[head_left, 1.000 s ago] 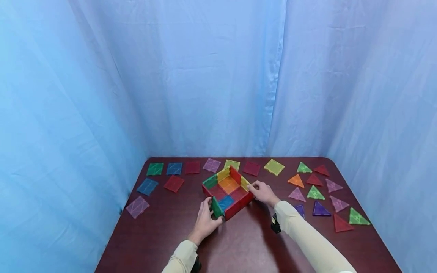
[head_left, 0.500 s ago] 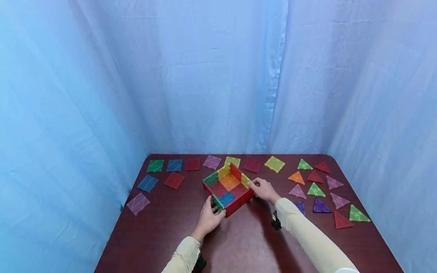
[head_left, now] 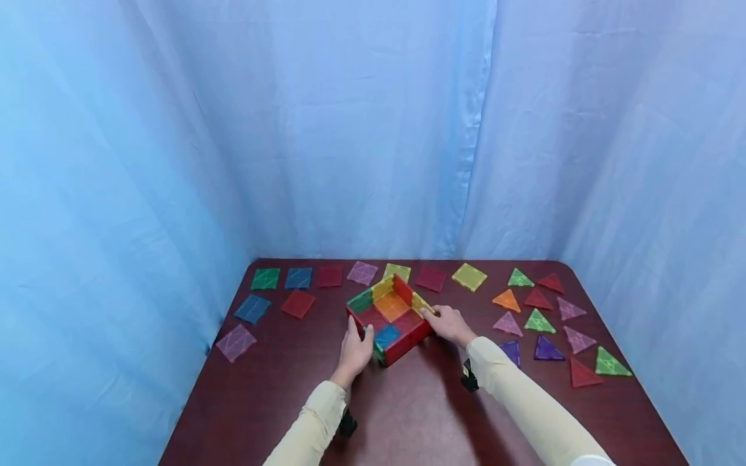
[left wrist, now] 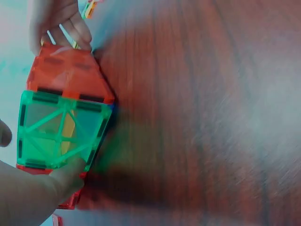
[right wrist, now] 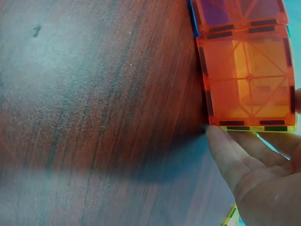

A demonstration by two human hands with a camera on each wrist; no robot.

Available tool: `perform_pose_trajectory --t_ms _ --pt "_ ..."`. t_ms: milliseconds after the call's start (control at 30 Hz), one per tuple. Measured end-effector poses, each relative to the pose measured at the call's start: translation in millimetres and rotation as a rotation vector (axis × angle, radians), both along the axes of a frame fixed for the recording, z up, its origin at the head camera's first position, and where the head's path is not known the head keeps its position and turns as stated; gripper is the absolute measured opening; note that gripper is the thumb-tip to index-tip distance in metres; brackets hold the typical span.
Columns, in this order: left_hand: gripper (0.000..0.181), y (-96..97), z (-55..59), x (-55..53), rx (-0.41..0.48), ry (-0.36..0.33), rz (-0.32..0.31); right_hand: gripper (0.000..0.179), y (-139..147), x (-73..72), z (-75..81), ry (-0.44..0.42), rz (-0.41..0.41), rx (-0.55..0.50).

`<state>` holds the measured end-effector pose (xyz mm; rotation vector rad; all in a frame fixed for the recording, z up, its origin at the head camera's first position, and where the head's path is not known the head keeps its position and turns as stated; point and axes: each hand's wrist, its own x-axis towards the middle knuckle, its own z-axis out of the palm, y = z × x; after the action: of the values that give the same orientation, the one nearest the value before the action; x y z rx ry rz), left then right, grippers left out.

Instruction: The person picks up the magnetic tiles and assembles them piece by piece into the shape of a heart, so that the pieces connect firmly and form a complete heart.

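A low open-topped box of translucent magnetic tiles [head_left: 410, 340] stands mid-table, a corner pointing towards me. Its floor shows orange, red and blue tiles, with upright tiles as walls. My left hand [head_left: 355, 349] holds the near-left wall; in the left wrist view its thumb [left wrist: 70, 176] lies on the lower edge of a green tile [left wrist: 61, 129]. At the right corner my right hand [head_left: 449, 323] grips the box by a yellow wall tile [head_left: 419, 304]. The right wrist view has that thumb [right wrist: 223, 146] at the bottom corner beside a red-orange tile [right wrist: 249, 77]; its other fingertips are partly hidden.
Loose square tiles lie along the back and left, including a green one [head_left: 265, 278] and a purple one [head_left: 236, 343]. Several triangle tiles, such as a dark purple one [head_left: 548, 348], are spread on the right. Blue curtains [head_left: 350, 129] enclose the table [head_left: 408, 421].
My left hand has shifted from the near green tile leftwards along the wall. That green tile, leaning outward before, now stands up against the box. My right hand keeps its place.
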<state>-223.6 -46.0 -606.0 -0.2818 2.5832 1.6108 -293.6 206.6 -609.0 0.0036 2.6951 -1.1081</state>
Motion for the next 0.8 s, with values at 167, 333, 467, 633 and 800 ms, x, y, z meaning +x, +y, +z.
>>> perform_pose_trajectory --t_ms 167,333,467,633,800 --pt "0.072 -4.1 1.2 -5.9 -0.022 0.006 -0.004 0.047 0 -0.4 -0.7 -0.036 0.009 -0.053" --pt "0.071 -4.6 1.1 -5.9 -0.024 0.008 -0.019 0.045 2 -0.1 -0.9 -0.048 -0.002 -0.071" --pt "0.07 -6.0 0.4 -3.8 -0.027 0.017 -0.03 0.046 4 -0.6 -1.3 -0.05 -0.002 -0.075" --pt "0.065 -18.6 -5.6 -4.8 -0.067 0.049 -0.053 0.046 4 0.2 -2.0 -0.053 -0.007 -0.08" --pt "0.057 -69.3 -10.4 -14.2 -0.289 0.235 0.002 0.047 3 0.9 -2.5 -0.06 -0.001 -0.102"
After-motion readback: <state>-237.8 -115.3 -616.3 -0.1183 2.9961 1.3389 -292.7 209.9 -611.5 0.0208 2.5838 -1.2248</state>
